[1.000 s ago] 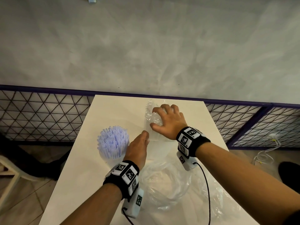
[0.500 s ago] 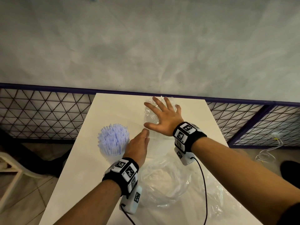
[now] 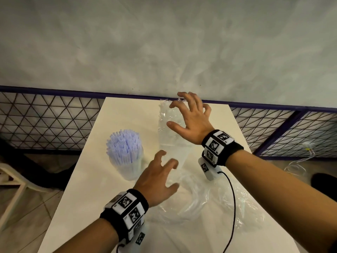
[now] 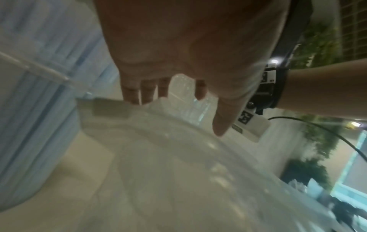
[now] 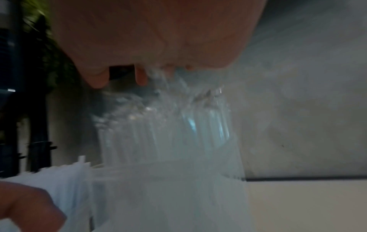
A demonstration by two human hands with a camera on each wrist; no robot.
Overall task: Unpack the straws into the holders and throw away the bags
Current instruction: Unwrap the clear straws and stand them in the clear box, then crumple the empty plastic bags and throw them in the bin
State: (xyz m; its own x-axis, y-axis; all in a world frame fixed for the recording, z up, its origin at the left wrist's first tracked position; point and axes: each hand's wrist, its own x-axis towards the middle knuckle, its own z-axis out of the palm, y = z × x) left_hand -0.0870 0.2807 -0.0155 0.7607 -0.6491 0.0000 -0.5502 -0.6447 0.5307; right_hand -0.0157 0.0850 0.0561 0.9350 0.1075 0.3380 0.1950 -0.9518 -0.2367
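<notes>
While right hand (image 3: 193, 119) claws bagged straws (image 3: 168, 125) — left hand (image 3: 156, 181) hovers spread.

Two hands, left (image 3: 156, 181) and right (image 3: 193, 117), two straw holders, left (image 3: 127, 161) and far (image 3: 171, 143), and one near empty bag (image 3: 209, 199) are counted.

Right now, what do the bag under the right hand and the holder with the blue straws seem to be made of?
The bag looks like thin clear plastic film, glossy: it crinkles and glints under the right hand. The holder seems translucent, frosted plastic, though glass cannot be excluded; the straws show through it only dimly. The straws look like matt pale blue plastic, possibly paper.
</notes>
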